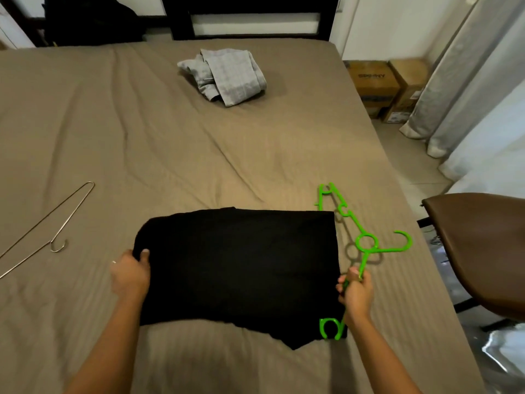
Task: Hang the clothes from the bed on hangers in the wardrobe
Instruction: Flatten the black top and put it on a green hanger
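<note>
- Black garment [238, 268], folded, lies flat on the near part of the bed [142, 137], directly in front of the person and not yet on a hanger.
- Left hand [130, 273] grips the garment's left edge, thumb on top of the fold.
- Right hand [356, 291] is curled round one arm of a green plastic hanger [366, 243] at the garment's right edge. A shadow on the sheet suggests the hanger is held slightly off the bed, its lower end over the garment's near right corner.
- Likely risk: the cloth is folded thick and no neck opening shows, so pushing the hanger in now could bunch the fabric or snag it on the hanger's small notches.
- Lifting by one edge alone could let the folds fall open and drag on the sheet.
- Holding one arm, away from the hook, probably gives loose control, and the far end may swing and catch.
- A wire hanger [54, 223] lies well apart on the left of the bed, untouched.
- A grey garment [227, 75] sits crumpled near the head of the bed, not yet hung.
- A brown chair [477, 251] stands just beside the bed on the right, near the hanger's hook, and could hinder a turn that way.
- Cardboard boxes [377, 81] and curtains [460, 81] stand beyond; the wardrobe is out of view.
</note>
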